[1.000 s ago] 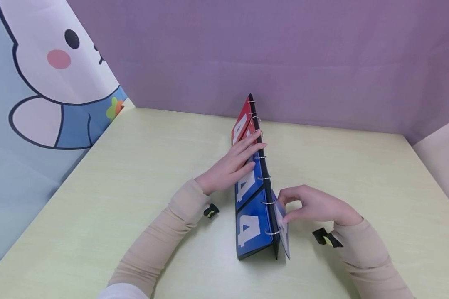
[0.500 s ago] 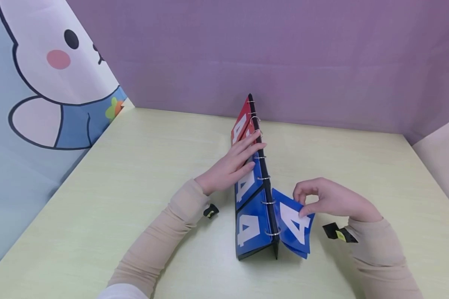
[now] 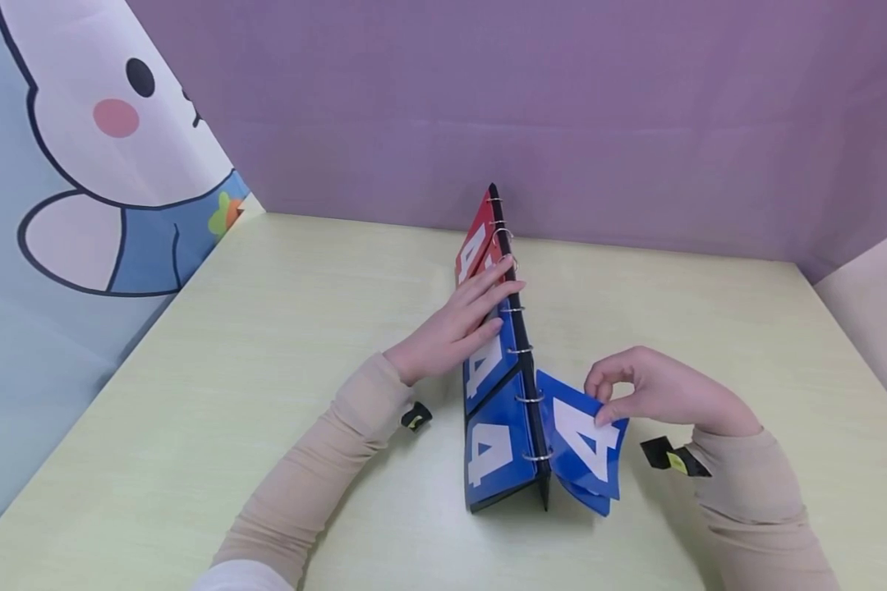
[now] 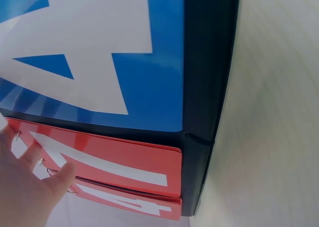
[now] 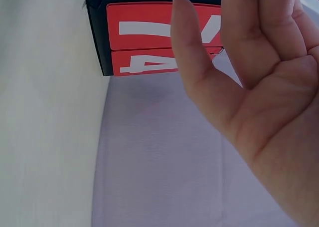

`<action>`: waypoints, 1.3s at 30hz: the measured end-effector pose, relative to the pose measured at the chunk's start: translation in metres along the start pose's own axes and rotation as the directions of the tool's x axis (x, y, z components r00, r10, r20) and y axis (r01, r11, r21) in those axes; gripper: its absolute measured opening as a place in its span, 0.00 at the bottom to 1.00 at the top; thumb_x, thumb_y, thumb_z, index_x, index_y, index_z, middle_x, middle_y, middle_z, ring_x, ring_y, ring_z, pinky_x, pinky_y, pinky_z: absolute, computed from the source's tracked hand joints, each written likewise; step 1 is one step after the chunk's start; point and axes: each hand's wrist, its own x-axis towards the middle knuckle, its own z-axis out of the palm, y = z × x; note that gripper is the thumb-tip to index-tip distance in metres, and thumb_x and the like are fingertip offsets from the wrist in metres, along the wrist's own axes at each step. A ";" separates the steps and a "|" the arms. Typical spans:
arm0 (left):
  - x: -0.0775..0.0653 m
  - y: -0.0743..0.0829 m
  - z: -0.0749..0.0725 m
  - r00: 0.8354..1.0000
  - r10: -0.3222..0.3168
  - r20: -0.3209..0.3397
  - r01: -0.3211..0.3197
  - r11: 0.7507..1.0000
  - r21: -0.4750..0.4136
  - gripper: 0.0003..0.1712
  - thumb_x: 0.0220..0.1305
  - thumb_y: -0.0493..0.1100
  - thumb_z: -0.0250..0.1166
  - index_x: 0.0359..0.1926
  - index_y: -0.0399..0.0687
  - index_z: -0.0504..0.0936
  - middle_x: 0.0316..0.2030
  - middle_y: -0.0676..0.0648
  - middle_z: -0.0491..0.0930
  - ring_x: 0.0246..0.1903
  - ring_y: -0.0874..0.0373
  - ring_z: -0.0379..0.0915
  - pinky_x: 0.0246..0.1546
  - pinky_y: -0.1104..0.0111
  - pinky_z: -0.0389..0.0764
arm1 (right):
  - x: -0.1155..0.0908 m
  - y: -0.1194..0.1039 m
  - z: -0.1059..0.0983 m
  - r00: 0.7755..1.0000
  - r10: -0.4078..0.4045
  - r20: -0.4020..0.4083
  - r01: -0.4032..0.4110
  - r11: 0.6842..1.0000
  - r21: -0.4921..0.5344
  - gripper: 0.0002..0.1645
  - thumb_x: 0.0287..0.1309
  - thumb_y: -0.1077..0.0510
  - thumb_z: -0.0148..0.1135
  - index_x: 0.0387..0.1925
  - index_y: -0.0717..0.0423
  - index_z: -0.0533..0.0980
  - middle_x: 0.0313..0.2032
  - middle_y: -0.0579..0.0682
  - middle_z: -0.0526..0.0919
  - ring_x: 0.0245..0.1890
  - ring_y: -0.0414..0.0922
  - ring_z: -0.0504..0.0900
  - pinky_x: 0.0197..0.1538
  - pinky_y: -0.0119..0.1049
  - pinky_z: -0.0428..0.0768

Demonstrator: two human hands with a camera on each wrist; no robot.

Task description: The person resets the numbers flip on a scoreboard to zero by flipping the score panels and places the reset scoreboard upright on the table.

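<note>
A tent-shaped flip scoreboard (image 3: pixel 498 361) stands lengthwise on the table, its numbered cards hung on metal rings along the black top edge. My left hand (image 3: pixel 454 328) lies across its left face with fingers extended to the ridge, partly covering red and blue cards. In the left wrist view, those fingers reach the red cards (image 4: pixel 114 157). My right hand (image 3: pixel 650 390) pinches the outer edge of a blue card (image 3: pixel 580 435) marked 4, swung out on the right side. Another blue card edge shows beneath it. In the right wrist view, the thumb (image 5: pixel 192 47) overlaps red cards.
The pale table (image 3: pixel 281 328) spreads around the scoreboard. A purple cloth (image 3: pixel 525 107) hangs behind its far edge, and a blue cloth with a cartoon rabbit (image 3: pixel 96 164) hangs at the left. Small black straps (image 3: pixel 416 417) stick out at both wrists.
My right hand has moved right and slightly away, pulling the blue card outward from the scoreboard so its 4 now shows. My left hand stays put on the scoreboard.
</note>
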 end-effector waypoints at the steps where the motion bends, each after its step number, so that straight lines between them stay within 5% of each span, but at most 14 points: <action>1: 0.000 0.000 0.000 1.000 0.000 0.000 0.000 1.000 -0.002 0.30 0.71 0.47 0.50 0.72 0.53 0.56 0.75 0.54 0.39 0.73 0.58 0.36 0.63 0.53 0.67 | 0.000 0.000 0.000 1.000 0.001 0.001 -0.001 1.000 0.003 0.10 0.51 0.53 0.70 0.34 0.53 0.80 0.29 0.40 0.82 0.33 0.36 0.78 0.39 0.29 0.78; 12: 0.000 -0.001 -0.001 1.000 0.002 -0.004 -0.003 1.000 -0.011 0.30 0.71 0.47 0.50 0.72 0.53 0.57 0.75 0.54 0.39 0.73 0.59 0.35 0.63 0.52 0.67 | -0.001 -0.002 -0.002 1.000 0.022 -0.022 -0.022 1.000 -0.010 0.07 0.53 0.55 0.68 0.29 0.51 0.79 0.27 0.39 0.81 0.31 0.36 0.78 0.40 0.30 0.79; 21: 0.000 0.000 -0.001 1.000 -0.005 0.003 0.005 1.000 -0.007 0.30 0.71 0.47 0.50 0.72 0.53 0.56 0.75 0.54 0.39 0.73 0.58 0.35 0.64 0.53 0.66 | 0.000 -0.001 0.000 1.000 -0.018 -0.023 0.017 0.999 -0.043 0.07 0.58 0.54 0.63 0.27 0.48 0.74 0.40 0.47 0.84 0.40 0.35 0.79 0.45 0.32 0.80; 27: 0.000 0.000 -0.001 1.000 -0.004 -0.001 0.004 1.000 -0.007 0.30 0.71 0.47 0.50 0.72 0.53 0.57 0.75 0.53 0.39 0.73 0.58 0.36 0.63 0.53 0.66 | 0.000 -0.002 0.000 0.999 0.020 0.026 -0.020 0.999 0.032 0.07 0.63 0.58 0.58 0.34 0.57 0.70 0.30 0.43 0.79 0.33 0.38 0.78 0.36 0.31 0.76; 34: 0.000 0.001 -0.001 1.000 -0.003 -0.001 0.003 1.000 -0.009 0.30 0.71 0.47 0.51 0.72 0.53 0.56 0.75 0.53 0.39 0.73 0.58 0.36 0.62 0.54 0.68 | -0.009 -0.003 -0.005 1.000 0.014 -0.018 -0.014 1.000 0.009 0.09 0.66 0.62 0.52 0.48 0.57 0.68 0.34 0.46 0.80 0.34 0.37 0.78 0.38 0.30 0.77; 39: -0.001 0.001 -0.001 1.000 0.000 0.001 0.000 1.000 -0.008 0.30 0.71 0.47 0.51 0.72 0.52 0.56 0.75 0.53 0.39 0.73 0.59 0.36 0.62 0.54 0.69 | -0.019 -0.004 -0.010 0.994 0.098 -0.042 -0.097 0.995 0.026 0.18 0.64 0.60 0.57 0.53 0.59 0.68 0.38 0.50 0.79 0.38 0.41 0.79 0.40 0.34 0.80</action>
